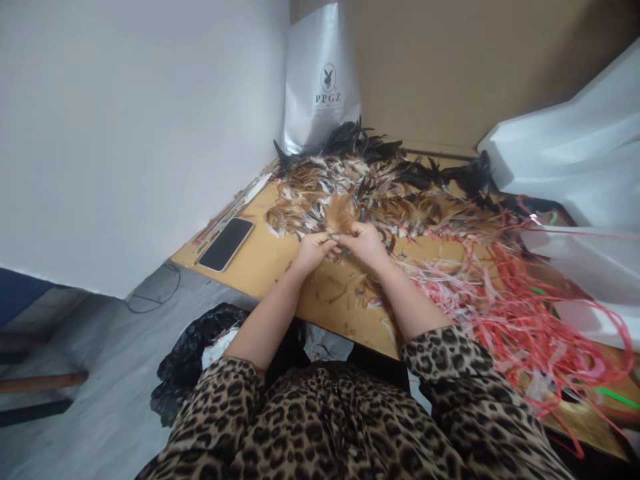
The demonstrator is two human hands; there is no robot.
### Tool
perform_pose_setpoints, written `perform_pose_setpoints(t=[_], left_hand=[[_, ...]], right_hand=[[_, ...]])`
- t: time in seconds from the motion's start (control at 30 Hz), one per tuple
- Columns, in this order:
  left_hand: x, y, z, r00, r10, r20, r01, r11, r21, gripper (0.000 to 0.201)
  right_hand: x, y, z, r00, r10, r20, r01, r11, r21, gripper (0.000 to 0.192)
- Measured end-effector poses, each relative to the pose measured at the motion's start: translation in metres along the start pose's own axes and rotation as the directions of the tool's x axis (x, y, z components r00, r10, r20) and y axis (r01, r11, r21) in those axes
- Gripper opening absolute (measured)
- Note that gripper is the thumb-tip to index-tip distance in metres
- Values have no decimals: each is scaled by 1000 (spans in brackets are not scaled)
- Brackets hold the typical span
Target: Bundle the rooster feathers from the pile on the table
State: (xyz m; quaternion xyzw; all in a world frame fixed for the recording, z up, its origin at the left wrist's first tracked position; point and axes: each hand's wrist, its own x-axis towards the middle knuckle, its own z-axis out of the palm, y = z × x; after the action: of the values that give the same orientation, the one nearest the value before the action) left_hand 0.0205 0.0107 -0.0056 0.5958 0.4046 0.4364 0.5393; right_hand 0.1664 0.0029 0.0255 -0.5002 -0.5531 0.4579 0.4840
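Between my two hands, above the near side of the table (280,260), is a small bunch of brown feathers (341,212), its tips pointing away from me. My left hand (316,249) is closed, fingertips pinched at the base of the bunch. My right hand (365,241) is closed on the same bunch from the other side. The fingertips of both hands meet there, and the feather ends inside them are hidden. Just beyond lies a wide pile of brown and whitish feathers (295,193), with black feathers (350,140) along its far edge.
A phone (227,245) lies at the table's left edge. Tangled red and white strings (530,327) cover the right side. Behind the pile stands a silver-white bag (323,80); more white plastic (565,153) is at the right. A black plastic bag (200,353) sits on the floor.
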Motion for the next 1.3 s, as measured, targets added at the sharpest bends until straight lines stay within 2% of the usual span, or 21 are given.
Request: perform_pose_setpoints(t=[0.23, 0.43, 0.5, 0.6, 0.67, 0.8, 0.9, 0.97, 1.03, 1.17, 1.3], left_hand=[[0, 1, 3, 999, -41, 9, 42, 990, -132, 23], [-1, 3, 1, 997, -67, 33, 71, 990, -121, 27], [-1, 3, 0, 996, -67, 53, 73, 989, -127, 26], [-2, 3, -1, 994, -71, 80, 83, 984, -156, 24], [-1, 4, -1, 994, -86, 63, 97, 973, -211, 24], [1, 7, -5, 984, -177, -18, 152, 887, -436, 22], [3, 8, -7, 977, -213, 9, 178, 794, -581, 18], [3, 7, -8, 980, -198, 34, 177, 764, -621, 17], [3, 6, -7, 981, -186, 46, 173, 757, -630, 16], [2, 4, -5, 983, -172, 61, 172, 770, -615, 18], [-1, 6, -3, 985, -157, 70, 168, 794, -584, 22]], right_hand=[[3, 1, -3, 995, -94, 34, 97, 990, -103, 22], [5, 2, -5, 966, -258, 17, 255, 941, -222, 30], [4, 2, -4, 973, -229, 26, 229, 953, -200, 30], [3, 3, -1, 992, -118, 39, 122, 986, -117, 30], [3, 3, 1, 996, -84, 30, 86, 993, -82, 29], [3, 2, 2, 985, -173, 23, 174, 982, -71, 30], [0, 0, 3, 935, -354, 34, 350, 899, -264, 28], [-4, -2, 3, 885, -459, 85, 448, 785, -428, 22], [-7, -5, 4, 845, -514, 150, 503, 666, -551, 18], [-10, -6, 5, 806, -547, 226, 528, 491, -694, 16], [-9, -3, 5, 814, -540, 214, 487, 433, -759, 15]])
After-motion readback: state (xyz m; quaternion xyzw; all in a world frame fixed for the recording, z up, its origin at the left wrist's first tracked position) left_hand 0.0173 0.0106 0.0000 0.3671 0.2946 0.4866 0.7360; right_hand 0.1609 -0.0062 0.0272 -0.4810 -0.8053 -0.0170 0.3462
